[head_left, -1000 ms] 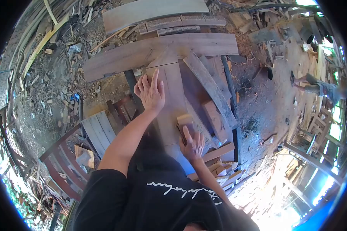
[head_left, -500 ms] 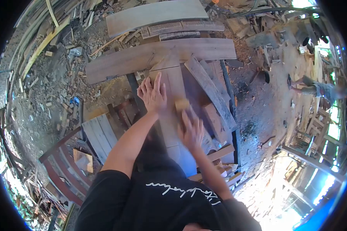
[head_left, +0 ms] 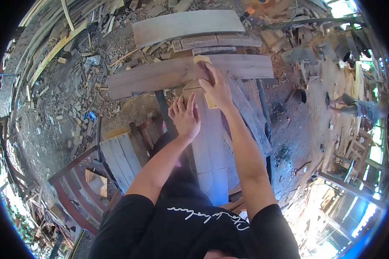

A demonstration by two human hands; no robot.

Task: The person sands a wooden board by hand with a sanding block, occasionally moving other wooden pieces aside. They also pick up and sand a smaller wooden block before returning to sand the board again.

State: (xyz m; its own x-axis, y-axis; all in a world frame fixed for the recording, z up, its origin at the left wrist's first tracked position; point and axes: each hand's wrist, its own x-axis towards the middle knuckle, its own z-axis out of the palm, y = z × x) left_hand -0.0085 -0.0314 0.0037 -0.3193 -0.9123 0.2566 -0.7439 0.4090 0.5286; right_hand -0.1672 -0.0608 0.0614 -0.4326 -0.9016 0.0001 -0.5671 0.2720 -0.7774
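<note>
We look into a workshop with a brown earth floor (head_left: 314,101), fairly open on the right and thick with wood scraps (head_left: 69,101) on the left. A long pale plank (head_left: 52,55) slants across the clutter at upper left. A reddish-brown slatted piece of furniture (head_left: 69,205) is at lower left. Along the right side we see a timber beam (head_left: 350,188) and bright gaps (head_left: 376,146) letting in daylight. Strong sunlight (head_left: 309,218) washes out the floor at lower right.
</note>
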